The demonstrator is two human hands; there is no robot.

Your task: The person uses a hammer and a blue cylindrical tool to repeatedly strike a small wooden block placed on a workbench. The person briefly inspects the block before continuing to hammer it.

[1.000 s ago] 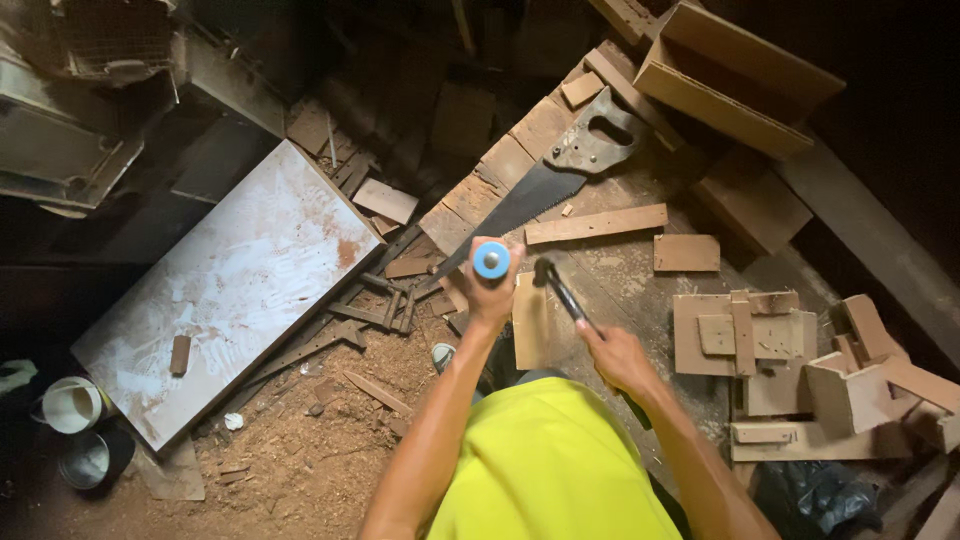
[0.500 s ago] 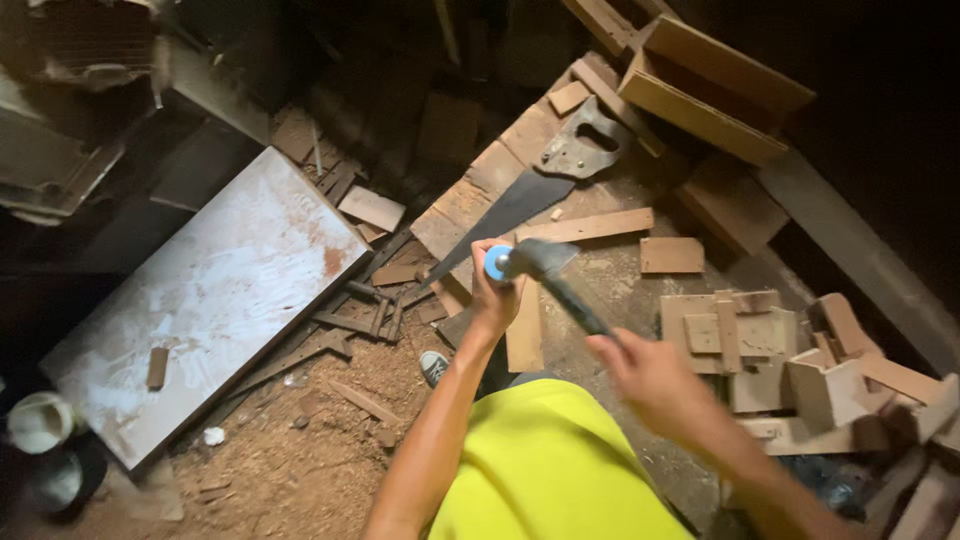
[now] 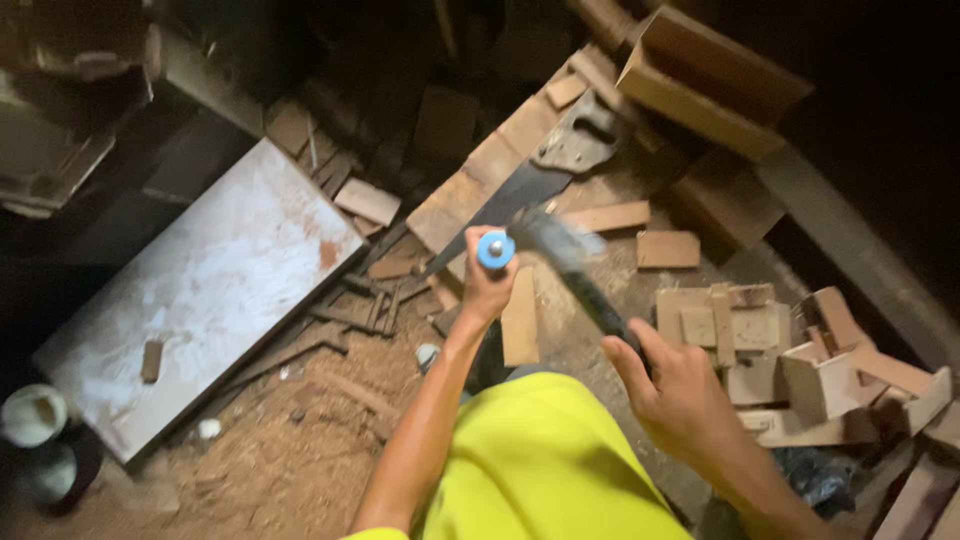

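Observation:
My left hand (image 3: 487, 287) grips an upright tool with a round blue handle end (image 3: 495, 249), held against a narrow wooden piece (image 3: 520, 315) on the work surface. My right hand (image 3: 668, 382) is shut on the dark handle of a hammer (image 3: 570, 270), whose blurred head is beside the blue handle end. A handsaw (image 3: 545, 172) lies on the planks just behind them. My yellow shirt fills the lower middle of the view.
A white-stained board (image 3: 200, 290) lies at left, with sawdust and wood scraps around it. Small wooden blocks and box parts (image 3: 760, 340) are piled at right. Long boards (image 3: 710, 85) lean at the top right. Pale cans (image 3: 35, 415) stand at the bottom left.
The hammer has swung down from a raised position toward the blue handle end. My right hand has come closer to the camera. My left hand has stayed in place.

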